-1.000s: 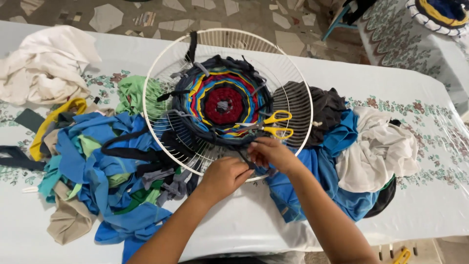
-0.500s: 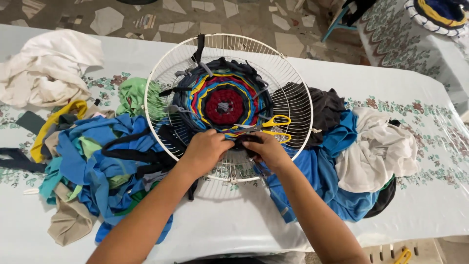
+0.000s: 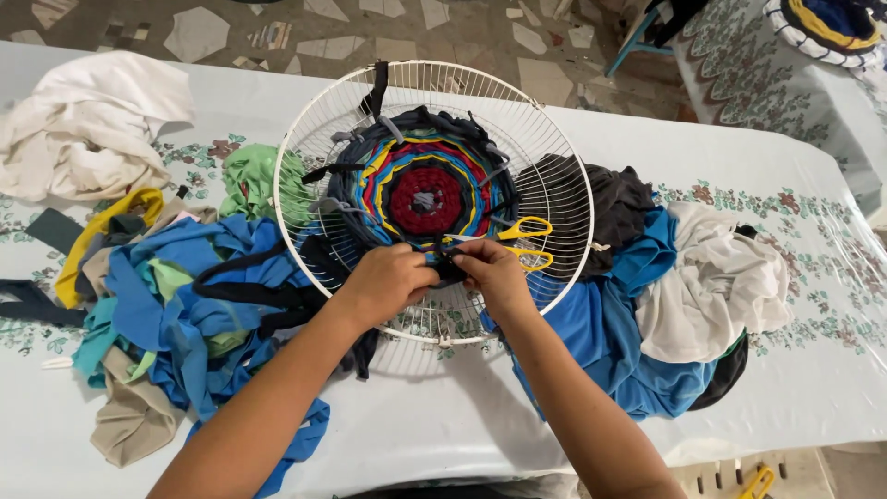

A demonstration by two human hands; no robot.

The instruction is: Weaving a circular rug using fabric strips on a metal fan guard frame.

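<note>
Head view, looking down on a long table point(image 3: 443, 434) covered in a glossy white cloth with a floral border, standing on a floor of irregular stone pieces point(image 3: 277, 28). At the far left lies a crumpled white cotton garment point(image 3: 88, 125). Beside it a heap of blue, teal, yellow and tan fabric strips point(image 3: 176, 305) spreads toward the near edge, and a light green scrap point(image 3: 251, 180) sits behind it.

In the middle rests a round white wire fan guard point(image 3: 434, 199), with a circular weaving of red, yellow, blue and dark cloth point(image 3: 425, 189) worked into its centre. The left hand point(image 3: 388, 282) and the right hand point(image 3: 494, 273) meet at the weaving's near edge, fingers closed together on a dark fabric strip point(image 3: 448, 266) between them. Yellow-handled scissors point(image 3: 522, 242) lie on the wires just beyond the right hand.

Farther right, a black garment point(image 3: 619, 208) sits under the guard's rim, then a bright blue cloth point(image 3: 601, 342) and a bunched white one point(image 3: 725, 282). At the top right corner a second clothed table point(image 3: 739, 83) carries another woven round point(image 3: 827, 23).
</note>
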